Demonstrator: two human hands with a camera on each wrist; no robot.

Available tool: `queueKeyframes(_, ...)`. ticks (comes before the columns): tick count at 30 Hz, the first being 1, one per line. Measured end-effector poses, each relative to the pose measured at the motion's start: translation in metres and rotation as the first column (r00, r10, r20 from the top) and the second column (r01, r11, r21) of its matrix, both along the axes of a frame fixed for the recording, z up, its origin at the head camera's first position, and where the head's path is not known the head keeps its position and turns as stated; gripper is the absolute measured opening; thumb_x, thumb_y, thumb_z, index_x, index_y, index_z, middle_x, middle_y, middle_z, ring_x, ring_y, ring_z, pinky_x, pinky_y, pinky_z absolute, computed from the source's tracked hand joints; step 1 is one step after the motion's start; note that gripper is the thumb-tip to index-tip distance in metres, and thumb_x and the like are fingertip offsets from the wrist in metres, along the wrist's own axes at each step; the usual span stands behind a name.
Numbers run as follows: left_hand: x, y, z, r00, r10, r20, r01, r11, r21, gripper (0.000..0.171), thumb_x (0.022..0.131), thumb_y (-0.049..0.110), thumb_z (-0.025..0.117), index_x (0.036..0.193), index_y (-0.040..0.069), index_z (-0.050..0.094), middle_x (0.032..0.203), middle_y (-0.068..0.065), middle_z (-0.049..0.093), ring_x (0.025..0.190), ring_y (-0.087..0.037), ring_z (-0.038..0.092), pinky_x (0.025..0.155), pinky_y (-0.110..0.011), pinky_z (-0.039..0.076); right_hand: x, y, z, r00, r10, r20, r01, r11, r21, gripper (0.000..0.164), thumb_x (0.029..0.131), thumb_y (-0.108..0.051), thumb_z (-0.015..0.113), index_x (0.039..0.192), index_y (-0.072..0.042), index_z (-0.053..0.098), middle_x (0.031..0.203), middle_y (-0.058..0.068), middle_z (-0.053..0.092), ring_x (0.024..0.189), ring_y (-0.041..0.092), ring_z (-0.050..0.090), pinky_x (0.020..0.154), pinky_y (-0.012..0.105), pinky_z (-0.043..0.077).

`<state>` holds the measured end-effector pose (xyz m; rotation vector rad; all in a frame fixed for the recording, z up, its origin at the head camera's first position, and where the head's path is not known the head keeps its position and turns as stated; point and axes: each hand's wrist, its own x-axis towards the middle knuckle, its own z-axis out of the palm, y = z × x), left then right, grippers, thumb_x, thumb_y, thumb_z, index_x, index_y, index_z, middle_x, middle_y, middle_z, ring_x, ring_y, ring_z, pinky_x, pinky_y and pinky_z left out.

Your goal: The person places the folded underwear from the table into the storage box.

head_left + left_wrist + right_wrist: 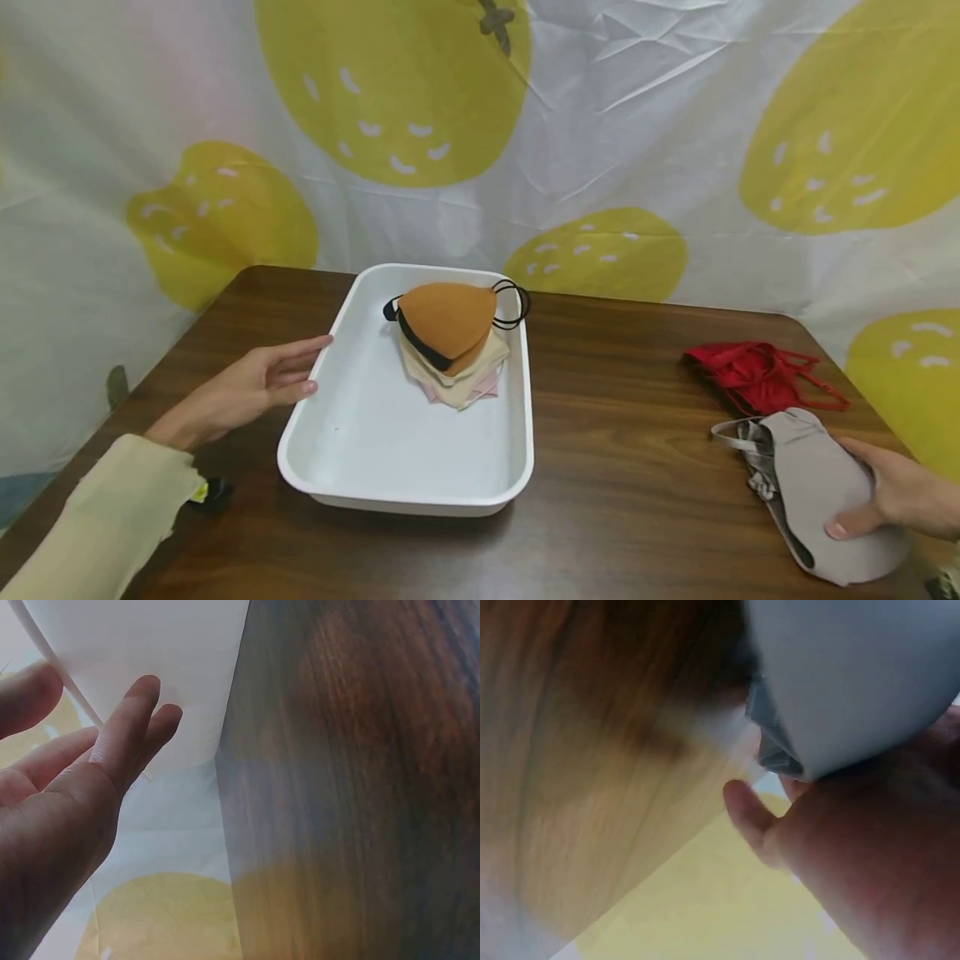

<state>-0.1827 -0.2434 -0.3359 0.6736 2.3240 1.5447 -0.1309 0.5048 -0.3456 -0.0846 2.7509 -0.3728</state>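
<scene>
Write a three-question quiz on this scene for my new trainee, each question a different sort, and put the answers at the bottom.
1. Short answer: Which hand holds the grey bra?
2. True or false: In the white tray, the orange cloth lies on top of the cream cloth.
3. Multiple choice: What does the left hand touch?
A) the red bra
B) the white tray
C) the lemon-print curtain

Key:
1. The right hand.
2. True.
3. B; its fingers are at the tray's side edge.
</scene>
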Motion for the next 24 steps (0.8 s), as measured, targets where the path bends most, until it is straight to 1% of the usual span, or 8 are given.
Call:
queueKeyframes(4,0.002,-0.001,0.002,1.0,0.002,0.012,-0.002,1.0,0.012,0.068,0.101,0.012,0.059,0.157,-0.004,0.023,0.153,-0.033,0.039,0.121,0.007,0.055,0.093,-0.016,0.052,0.002,0.002,0.001,0.999,-0.015,-0.039,0.013,0.999,-0.044,0.107,0.078,-0.032,0.086,0.139,0.029,0.022,0.118,0.039,0.057,0.095,0.026,0.06,0.072,0.035,0.051)
queueKeyframes(9,0.001,0.0,0.003,1.0,0.005,0.005,-0.005,1.0,-0.001,0.069,0.101,0.014,0.06,0.157,-0.004,0.024,0.154,-0.032,0.039,0.128,-0.006,0.055,0.094,-0.016,0.052,0.007,0.006,0.002,0.993,-0.072,-0.096,0.057,0.986,-0.154,0.105,0.081,-0.022,0.084,0.15,0.017,0.015,0.129,0.041,0.05,0.092,0.005,0.055,0.07,0.032,0.049)
queueKeyframes(14,0.001,0.0,0.003,1.0,0.02,0.0,-0.02,1.0,-0.004,0.068,0.101,0.014,0.06,0.157,-0.003,0.025,0.154,-0.032,0.04,0.13,-0.009,0.054,0.094,-0.016,0.051,0.011,0.005,-0.003,0.984,-0.152,-0.097,0.116,0.945,-0.306,0.116,0.087,-0.017,0.078,0.161,-0.033,-0.01,0.135,0.04,0.045,0.09,-0.003,0.055,0.07,0.033,0.052)
queueKeyframes(15,0.001,0.0,0.003,1.0,0.02,0.004,-0.02,1.0,-0.001,0.068,0.101,0.014,0.06,0.157,-0.003,0.025,0.154,-0.031,0.039,0.129,-0.007,0.054,0.094,-0.016,0.051,0.013,0.005,-0.005,0.981,-0.165,-0.105,0.123,0.937,-0.328,0.117,0.088,-0.016,0.077,0.157,-0.043,-0.014,0.132,0.037,0.048,0.09,-0.003,0.056,0.069,0.032,0.053)
queueKeyframes(18,0.001,0.0,0.003,1.0,0.017,0.012,-0.017,1.0,0.002,0.068,0.101,0.014,0.06,0.157,-0.003,0.025,0.154,-0.031,0.039,0.128,-0.006,0.054,0.095,-0.016,0.051,0.019,0.005,-0.011,0.971,-0.18,-0.156,0.101,0.905,-0.413,0.115,0.088,-0.007,0.074,0.152,-0.055,-0.01,0.121,0.001,0.06,0.087,-0.005,0.058,0.065,0.029,0.055)
queueKeyframes(21,0.0,0.001,0.003,1.0,0.02,0.014,-0.02,1.0,-0.01,0.069,0.101,0.015,0.06,0.157,-0.002,0.024,0.155,-0.031,0.04,0.132,-0.015,0.054,0.094,-0.017,0.052,0.022,0.005,-0.017,0.959,-0.183,-0.215,0.064,0.882,-0.467,0.109,0.088,0.001,0.071,0.151,-0.056,0.003,0.113,-0.033,0.045,0.09,-0.01,0.054,0.065,0.023,0.052)
queueKeyframes(22,0.0,0.001,0.003,1.0,0.022,0.012,-0.022,1.0,-0.016,0.069,0.101,0.015,0.061,0.157,-0.002,0.025,0.155,-0.031,0.04,0.133,-0.018,0.053,0.094,-0.017,0.052,0.022,0.005,-0.019,0.956,-0.174,-0.236,0.043,0.88,-0.473,0.108,0.088,0.002,0.071,0.153,-0.053,0.005,0.113,-0.039,0.039,0.094,-0.013,0.051,0.066,0.02,0.051)
queueKeyframes(24,0.0,0.001,0.003,1.0,0.022,0.009,-0.022,1.0,-0.021,0.069,0.101,0.015,0.06,0.158,-0.002,0.024,0.155,-0.031,0.04,0.135,-0.024,0.051,0.095,-0.018,0.052,0.022,0.003,-0.022,0.954,-0.149,-0.26,0.004,0.873,-0.487,0.109,0.089,0.004,0.069,0.156,-0.05,0.002,0.135,-0.036,0.037,0.109,-0.019,0.042,0.08,0.013,0.047)
